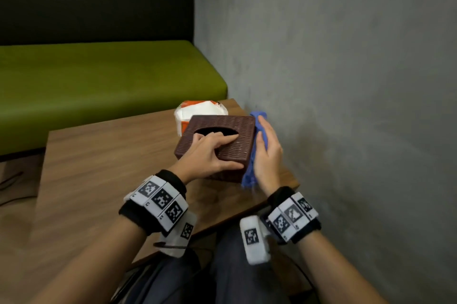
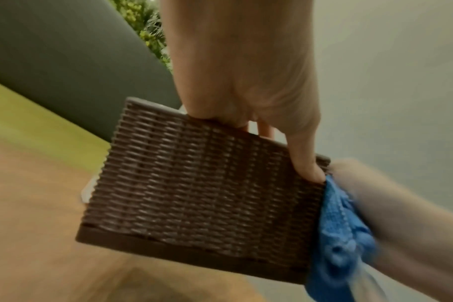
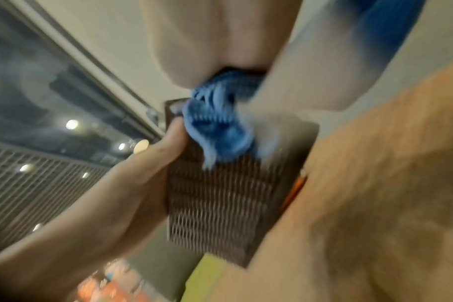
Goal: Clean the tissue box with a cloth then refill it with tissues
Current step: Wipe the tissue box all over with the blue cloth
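Note:
A brown woven tissue box (image 1: 244, 145) sits tilted at the far right of the wooden table (image 1: 103, 155), near the wall. My left hand (image 1: 221, 151) grips it from above, fingers hooked into the oval slot and thumb along the near top edge. My right hand (image 1: 265, 136) holds a blue cloth (image 1: 248, 178) against the box's right side. In the left wrist view, the left hand's thumb (image 2: 307, 163) lies on the box (image 2: 194, 183) beside the cloth (image 2: 341, 220). In the blurred right wrist view, the cloth (image 3: 215, 126) is bunched against the box (image 3: 220, 194).
A white and orange tissue pack (image 1: 195, 112) lies just behind the box. A grey wall (image 1: 346, 105) runs close along the table's right edge. A green bench seat (image 1: 99, 81) stands beyond the table. Bare tabletop stretches to the left.

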A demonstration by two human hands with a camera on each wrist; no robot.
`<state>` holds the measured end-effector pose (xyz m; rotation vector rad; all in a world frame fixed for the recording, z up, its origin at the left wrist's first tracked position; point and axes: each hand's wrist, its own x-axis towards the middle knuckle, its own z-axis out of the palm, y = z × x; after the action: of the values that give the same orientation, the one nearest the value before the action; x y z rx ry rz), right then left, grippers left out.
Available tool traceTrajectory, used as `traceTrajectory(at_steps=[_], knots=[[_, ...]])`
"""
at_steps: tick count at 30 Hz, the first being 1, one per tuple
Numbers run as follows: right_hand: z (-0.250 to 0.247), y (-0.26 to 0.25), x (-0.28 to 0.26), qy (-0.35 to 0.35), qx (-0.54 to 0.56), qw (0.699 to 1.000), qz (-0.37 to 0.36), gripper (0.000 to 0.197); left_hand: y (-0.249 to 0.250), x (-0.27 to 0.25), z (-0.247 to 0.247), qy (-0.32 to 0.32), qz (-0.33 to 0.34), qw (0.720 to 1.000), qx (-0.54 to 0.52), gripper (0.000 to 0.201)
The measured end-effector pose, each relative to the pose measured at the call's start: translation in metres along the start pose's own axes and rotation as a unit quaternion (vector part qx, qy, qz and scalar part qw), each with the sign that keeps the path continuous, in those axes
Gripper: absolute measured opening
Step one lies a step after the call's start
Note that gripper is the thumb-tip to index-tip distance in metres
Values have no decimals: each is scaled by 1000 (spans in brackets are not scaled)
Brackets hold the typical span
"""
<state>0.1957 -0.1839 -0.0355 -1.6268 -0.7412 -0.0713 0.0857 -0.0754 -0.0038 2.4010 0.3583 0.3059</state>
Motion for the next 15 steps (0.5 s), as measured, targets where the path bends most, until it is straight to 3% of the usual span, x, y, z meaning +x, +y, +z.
traceTrajectory(at_steps=[4,8,11,15], knots=[[3,9,-43,-61,-84,990,-93,47,-10,9,-9,-33,5,995,98,73],[-5,21,-27,-25,-139,987,-77,46,-22,6,3,-116,15,984,135,74],[1,18,-18,-132,-216,958,-132,50,-26,6,13,-166,19,972,164,72],[4,29,-21,-223,-285,928,-91,52,-37,9,16,-194,20,961,194,70]])
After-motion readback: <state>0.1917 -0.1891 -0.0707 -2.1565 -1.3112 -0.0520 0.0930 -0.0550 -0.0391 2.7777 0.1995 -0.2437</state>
